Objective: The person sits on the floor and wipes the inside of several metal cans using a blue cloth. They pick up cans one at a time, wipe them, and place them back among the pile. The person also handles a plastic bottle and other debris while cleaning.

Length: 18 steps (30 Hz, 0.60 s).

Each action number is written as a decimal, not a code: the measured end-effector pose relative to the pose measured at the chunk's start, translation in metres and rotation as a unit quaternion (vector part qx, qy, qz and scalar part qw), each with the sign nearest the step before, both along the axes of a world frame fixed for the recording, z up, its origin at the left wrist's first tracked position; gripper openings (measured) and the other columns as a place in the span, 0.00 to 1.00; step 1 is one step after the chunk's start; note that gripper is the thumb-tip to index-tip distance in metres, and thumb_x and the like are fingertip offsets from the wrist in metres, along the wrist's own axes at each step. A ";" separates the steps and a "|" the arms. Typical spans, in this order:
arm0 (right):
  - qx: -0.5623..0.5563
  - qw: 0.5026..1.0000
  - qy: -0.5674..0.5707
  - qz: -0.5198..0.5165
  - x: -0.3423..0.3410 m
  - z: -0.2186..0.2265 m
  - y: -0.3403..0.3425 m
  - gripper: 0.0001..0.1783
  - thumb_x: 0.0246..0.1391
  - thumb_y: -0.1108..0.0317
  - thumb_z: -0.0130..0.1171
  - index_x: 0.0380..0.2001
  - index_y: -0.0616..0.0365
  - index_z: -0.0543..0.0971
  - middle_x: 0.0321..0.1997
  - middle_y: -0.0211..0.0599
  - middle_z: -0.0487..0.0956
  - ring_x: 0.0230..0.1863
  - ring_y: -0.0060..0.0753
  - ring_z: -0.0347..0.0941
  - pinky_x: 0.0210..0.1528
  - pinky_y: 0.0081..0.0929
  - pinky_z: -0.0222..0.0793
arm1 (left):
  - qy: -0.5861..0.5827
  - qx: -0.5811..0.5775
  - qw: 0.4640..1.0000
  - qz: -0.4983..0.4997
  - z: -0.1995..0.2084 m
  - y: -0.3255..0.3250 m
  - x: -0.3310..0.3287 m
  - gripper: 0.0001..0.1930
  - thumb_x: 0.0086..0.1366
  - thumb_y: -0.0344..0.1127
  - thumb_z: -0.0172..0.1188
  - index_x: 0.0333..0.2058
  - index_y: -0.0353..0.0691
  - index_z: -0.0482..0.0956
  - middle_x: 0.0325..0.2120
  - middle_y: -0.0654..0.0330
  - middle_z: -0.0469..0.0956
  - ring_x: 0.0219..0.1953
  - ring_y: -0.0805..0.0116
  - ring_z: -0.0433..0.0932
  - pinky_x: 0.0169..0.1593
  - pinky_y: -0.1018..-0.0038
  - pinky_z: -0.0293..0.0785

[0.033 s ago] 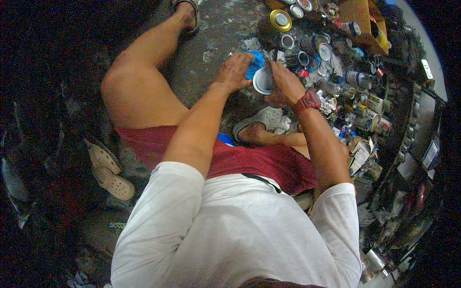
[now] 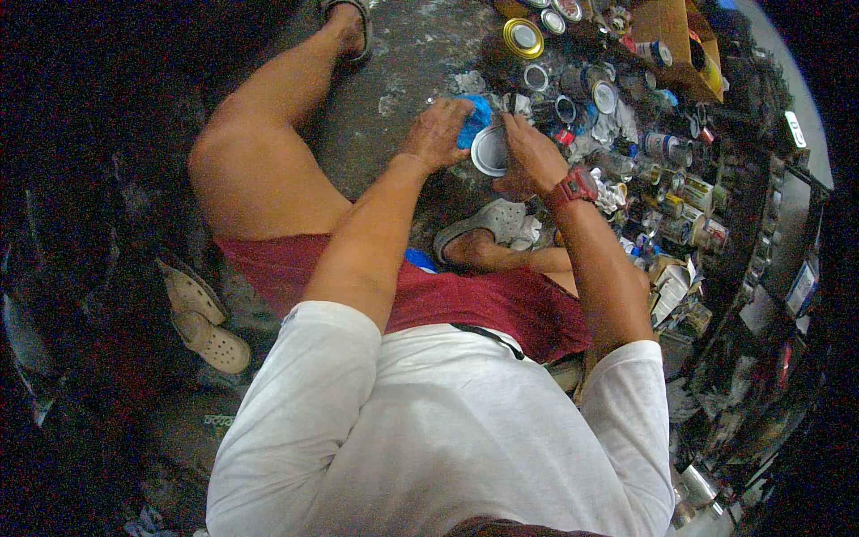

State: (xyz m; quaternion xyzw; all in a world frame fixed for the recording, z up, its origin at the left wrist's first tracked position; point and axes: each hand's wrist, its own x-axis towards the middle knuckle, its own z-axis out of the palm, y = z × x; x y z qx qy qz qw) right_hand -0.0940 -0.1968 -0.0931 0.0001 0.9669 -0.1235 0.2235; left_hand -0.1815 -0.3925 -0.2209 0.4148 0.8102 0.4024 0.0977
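Seated on a stained concrete floor (image 2: 394, 80), one knee raised to the left, the other leg folded under with a grey sandal (image 2: 488, 228) by the foot.

Both hands together out in front, meeting over a small round tin can (image 2: 490, 150), its pale open mouth turned up toward the camera. Right hand (image 2: 528, 159) wrapped around the can from the right side, fingers curled over its rim, a red wristwatch (image 2: 574, 188) just behind on the wrist. Left hand (image 2: 437, 134) closed on a blue cloth (image 2: 475, 121), pressed against the can's upper left edge. Can thus caught between the two hands, held clear above the floor, just beyond the sandalled foot.

Farther out and to the right, a crowded spread of other tins and lids: a gold-coloured lid (image 2: 523, 38) near the top, several silver rings and lids (image 2: 535, 77) just past the hands, more small cans (image 2: 658, 143) packed along the right. A brown cardboard box (image 2: 667, 27) at the upper right. White crumpled rags (image 2: 467, 82) just above the hands.

To the left, well apart from the hands, a pair of pale clogs (image 2: 201, 313) on the floor.
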 end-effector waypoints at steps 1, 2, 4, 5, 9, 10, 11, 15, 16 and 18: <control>0.004 0.999 0.048 0.021 -0.002 -0.006 0.003 0.32 0.59 0.66 0.65 0.64 0.61 0.65 0.56 0.59 0.77 0.50 0.64 0.81 0.48 0.52 0.83 | 0.002 -0.005 1.000 0.005 -0.001 0.002 -0.004 0.41 0.46 0.41 0.82 0.59 0.44 0.71 0.55 0.52 0.77 0.59 0.46 0.75 0.63 0.55 0.76; 0.012 0.997 0.066 0.032 -0.003 -0.012 0.006 0.27 0.63 0.68 0.59 0.63 0.60 0.66 0.55 0.59 0.77 0.48 0.64 0.82 0.45 0.53 0.83 | -0.001 -0.011 1.000 0.006 -0.001 0.002 -0.003 0.41 0.46 0.41 0.81 0.59 0.43 0.71 0.54 0.52 0.77 0.59 0.46 0.75 0.63 0.55 0.76; 0.022 0.996 0.076 0.044 -0.004 -0.024 0.011 0.21 0.68 0.69 0.50 0.62 0.59 0.67 0.54 0.58 0.78 0.44 0.64 0.83 0.41 0.53 0.83 | -0.002 -0.009 1.000 0.006 -0.002 0.002 -0.003 0.41 0.47 0.41 0.81 0.59 0.43 0.70 0.54 0.51 0.77 0.59 0.46 0.75 0.63 0.54 0.76; 0.023 0.996 0.069 0.045 -0.004 -0.029 0.014 0.20 0.69 0.69 0.48 0.62 0.59 0.67 0.53 0.59 0.78 0.43 0.63 0.83 0.40 0.52 0.84 | 0.000 0.000 1.000 0.004 -0.003 0.003 -0.004 0.41 0.47 0.40 0.80 0.59 0.43 0.70 0.54 0.51 0.77 0.59 0.46 0.75 0.63 0.54 0.75; 0.019 0.991 0.111 0.078 -0.005 -0.041 0.020 0.19 0.70 0.67 0.47 0.61 0.59 0.67 0.53 0.59 0.78 0.43 0.62 0.84 0.40 0.52 0.84 | 0.002 0.012 1.000 0.002 -0.005 0.002 -0.004 0.40 0.47 0.40 0.80 0.58 0.43 0.69 0.53 0.50 0.77 0.59 0.45 0.75 0.62 0.53 0.75; 0.024 0.992 0.099 0.080 -0.006 -0.042 0.021 0.18 0.70 0.67 0.47 0.60 0.59 0.67 0.53 0.58 0.78 0.43 0.61 0.84 0.40 0.52 0.84 | 0.002 0.012 1.000 0.003 -0.006 0.002 -0.004 0.40 0.47 0.40 0.80 0.59 0.43 0.69 0.52 0.50 0.77 0.58 0.45 0.75 0.62 0.53 0.75; 0.029 0.992 0.086 0.082 -0.007 -0.042 0.020 0.18 0.70 0.67 0.47 0.60 0.58 0.67 0.52 0.58 0.78 0.43 0.61 0.84 0.40 0.52 0.84 | 0.003 0.012 1.000 0.004 -0.005 0.001 -0.004 0.40 0.47 0.40 0.80 0.59 0.43 0.69 0.52 0.50 0.77 0.58 0.44 0.75 0.62 0.53 0.75; 0.036 0.994 0.074 0.079 -0.013 -0.035 0.015 0.17 0.69 0.68 0.49 0.58 0.58 0.67 0.50 0.56 0.79 0.44 0.60 0.84 0.40 0.51 0.84 | -0.006 0.012 1.000 0.004 -0.003 -0.001 -0.005 0.41 0.47 0.41 0.80 0.59 0.44 0.68 0.52 0.50 0.77 0.57 0.44 0.75 0.61 0.52 0.75; 0.034 0.995 0.064 0.075 -0.014 -0.032 0.013 0.17 0.69 0.68 0.49 0.58 0.58 0.67 0.50 0.56 0.79 0.44 0.60 0.84 0.40 0.51 0.84 | -0.006 0.013 1.000 0.004 -0.003 -0.001 -0.005 0.41 0.47 0.41 0.80 0.59 0.44 0.69 0.52 0.50 0.77 0.57 0.44 0.75 0.61 0.52 0.75; 0.032 0.998 0.019 0.056 -0.016 -0.025 0.011 0.22 0.64 0.67 0.54 0.59 0.60 0.67 0.50 0.57 0.79 0.45 0.60 0.84 0.43 0.50 0.84 | -0.005 0.027 1.000 0.006 -0.002 -0.001 -0.005 0.41 0.47 0.41 0.80 0.59 0.44 0.69 0.52 0.50 0.77 0.57 0.45 0.75 0.61 0.53 0.76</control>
